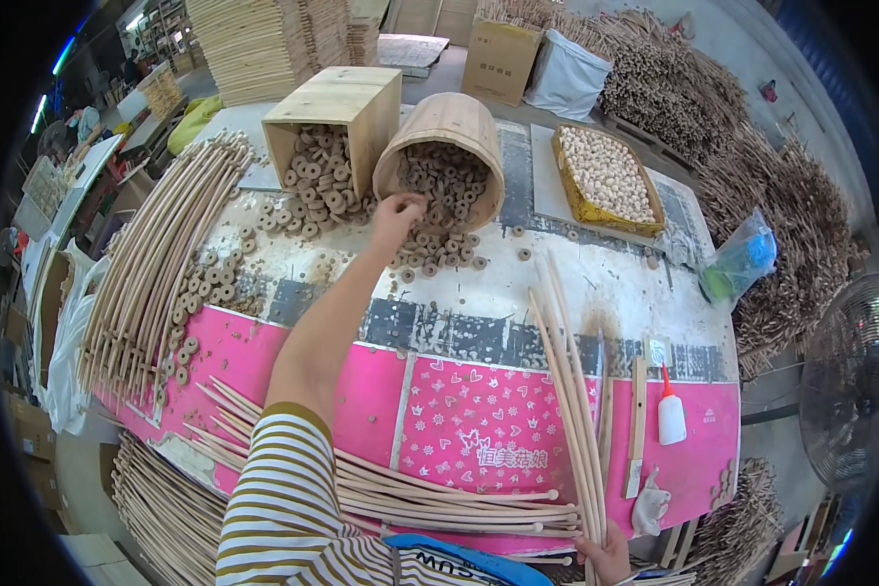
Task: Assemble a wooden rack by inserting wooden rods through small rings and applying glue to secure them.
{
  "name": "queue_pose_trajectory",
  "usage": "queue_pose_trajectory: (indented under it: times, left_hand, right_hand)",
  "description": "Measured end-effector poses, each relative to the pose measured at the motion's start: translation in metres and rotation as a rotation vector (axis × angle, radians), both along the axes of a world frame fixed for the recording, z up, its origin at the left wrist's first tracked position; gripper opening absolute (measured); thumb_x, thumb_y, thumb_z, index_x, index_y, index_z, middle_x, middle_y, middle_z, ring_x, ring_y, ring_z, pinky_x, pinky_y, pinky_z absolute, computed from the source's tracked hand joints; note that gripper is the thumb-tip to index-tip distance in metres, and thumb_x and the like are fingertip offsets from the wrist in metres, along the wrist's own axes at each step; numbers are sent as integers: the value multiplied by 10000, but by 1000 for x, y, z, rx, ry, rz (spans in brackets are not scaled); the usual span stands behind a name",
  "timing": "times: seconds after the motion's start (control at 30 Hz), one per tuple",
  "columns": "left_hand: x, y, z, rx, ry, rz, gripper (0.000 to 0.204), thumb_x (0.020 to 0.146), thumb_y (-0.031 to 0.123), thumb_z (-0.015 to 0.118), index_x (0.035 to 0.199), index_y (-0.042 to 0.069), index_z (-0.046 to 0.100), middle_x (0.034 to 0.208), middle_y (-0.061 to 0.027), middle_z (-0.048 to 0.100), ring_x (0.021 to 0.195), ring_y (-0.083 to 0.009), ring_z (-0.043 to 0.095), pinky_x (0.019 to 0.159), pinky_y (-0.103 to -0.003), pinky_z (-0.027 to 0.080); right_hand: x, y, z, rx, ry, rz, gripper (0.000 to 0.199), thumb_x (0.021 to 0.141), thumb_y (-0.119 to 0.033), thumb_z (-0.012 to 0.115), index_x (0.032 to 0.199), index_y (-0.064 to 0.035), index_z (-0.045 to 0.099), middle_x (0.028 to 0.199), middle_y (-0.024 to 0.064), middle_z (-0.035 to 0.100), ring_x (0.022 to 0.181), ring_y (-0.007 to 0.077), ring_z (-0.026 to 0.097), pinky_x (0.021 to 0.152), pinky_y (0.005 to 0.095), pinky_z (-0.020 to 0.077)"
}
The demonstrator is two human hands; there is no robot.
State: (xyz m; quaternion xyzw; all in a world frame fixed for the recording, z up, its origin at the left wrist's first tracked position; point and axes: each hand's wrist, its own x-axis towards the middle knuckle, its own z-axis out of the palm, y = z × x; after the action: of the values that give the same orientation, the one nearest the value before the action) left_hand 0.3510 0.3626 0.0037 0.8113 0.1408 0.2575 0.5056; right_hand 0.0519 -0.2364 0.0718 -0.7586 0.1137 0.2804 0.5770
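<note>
Wooden discs (444, 186) lie heaped in and before the tipped tub (451, 112) at twelve o'clock. The left hand (397, 215) is at its rim, fingers bent; whether they have closed on one, I cannot tell. At five, the right hand (608, 558) clasps slim rods (573, 420); a slack grip might splay them into the bottle (671, 420) at four. A box (334, 93) at eleven crowds the reach.

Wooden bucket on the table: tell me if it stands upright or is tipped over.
The bucket is tipped on its side: its open mouth faces sideways, and brown discs spread from it onto the table.
</note>
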Motion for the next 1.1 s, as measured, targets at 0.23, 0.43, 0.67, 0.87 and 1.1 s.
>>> queue_pose_trajectory:
  times: [0.23, 0.43, 0.67, 0.87, 1.1]
  left_hand:
    - [-73, 40, -23, -1486, -17, -214, 314, 1030, 372, 532, 1196, 112, 592, 1012, -88, 698, 741, -165, 648, 488, -183, 495]
    - [-129, 28, -15, -1326, 36, -136, 393, 953, 273, 677, 1319, 157, 593, 1096, -71, 712, 760, -144, 669, 450, -172, 465]
    - [-173, 31, 0, -1189, 41, -89, 348, 968, 274, 667, 1287, 147, 612, 1066, -42, 725, 750, -117, 667, 447, -165, 445]
    - [-195, 37, 5, -1085, 3, -124, 311, 970, 276, 674, 1259, 168, 637, 1088, -16, 706, 781, -94, 658, 500, -177, 451]
    - [-208, 42, 10, -1047, 22, -145, 275, 969, 269, 680, 1225, 169, 665, 988, 23, 668, 745, -85, 620, 505, -180, 435]
  right_hand:
    - [17, 32, 25, 91, 49, 73, 455, 860, -44, 715, 1271, 3, 525, 804, 61, 626, 632, 139, 617, 558, 275, 518]
    - [32, 61, 26, 120, 116, 371, 463, 880, -80, 754, 1287, -9, 544, 925, 37, 641, 713, 90, 626, 597, 230, 536]
    - [31, 79, 22, 196, 155, 473, 475, 902, -94, 733, 1316, 1, 520, 870, 37, 629, 681, 90, 607, 562, 221, 508]
    - [35, 88, 30, 260, 191, 496, 470, 909, -65, 713, 1328, 2, 510, 830, 38, 610, 646, 87, 583, 532, 221, 475]
    - [38, 92, 29, 261, 226, 541, 490, 902, -43, 716, 1345, -1, 512, 861, 25, 596, 644, 91, 577, 532, 230, 474]
